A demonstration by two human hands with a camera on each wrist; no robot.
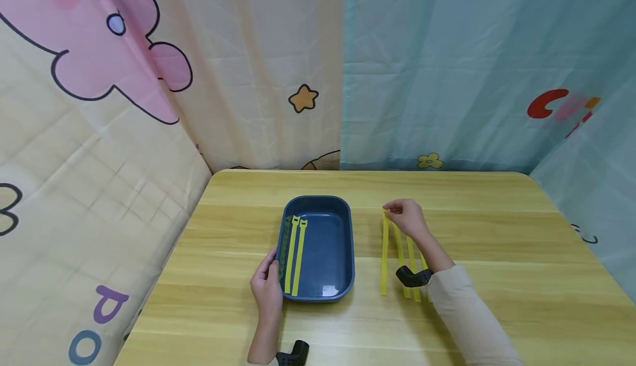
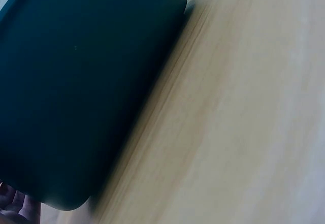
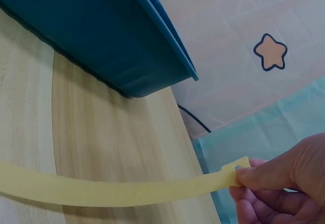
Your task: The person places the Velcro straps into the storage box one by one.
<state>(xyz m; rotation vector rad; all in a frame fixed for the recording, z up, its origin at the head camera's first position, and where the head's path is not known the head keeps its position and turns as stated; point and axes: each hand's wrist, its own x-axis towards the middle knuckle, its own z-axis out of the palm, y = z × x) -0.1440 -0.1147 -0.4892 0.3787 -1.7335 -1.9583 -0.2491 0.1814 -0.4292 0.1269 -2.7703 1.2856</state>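
A dark blue rectangular tray (image 1: 348, 244) sits mid-table with two yellow straps (image 1: 294, 255) lying along its left side. My left hand (image 1: 267, 284) rests against the tray's near-left corner, fingers on its wall; the left wrist view shows only the tray's outer wall (image 2: 76, 92). To the right of the tray lie several yellow straps (image 1: 412, 266) side by side on the wood. My right hand (image 1: 404, 217) pinches the far end of the leftmost strap (image 1: 385, 255) between thumb and fingers. In the right wrist view the strap (image 3: 127, 191) is lifted off the table at its tabbed end.
The wooden table (image 1: 497, 233) is bounded by fabric curtains at the back and both sides. The tray's right half holds nothing. Bare wood lies right of the straps and along the front edge.
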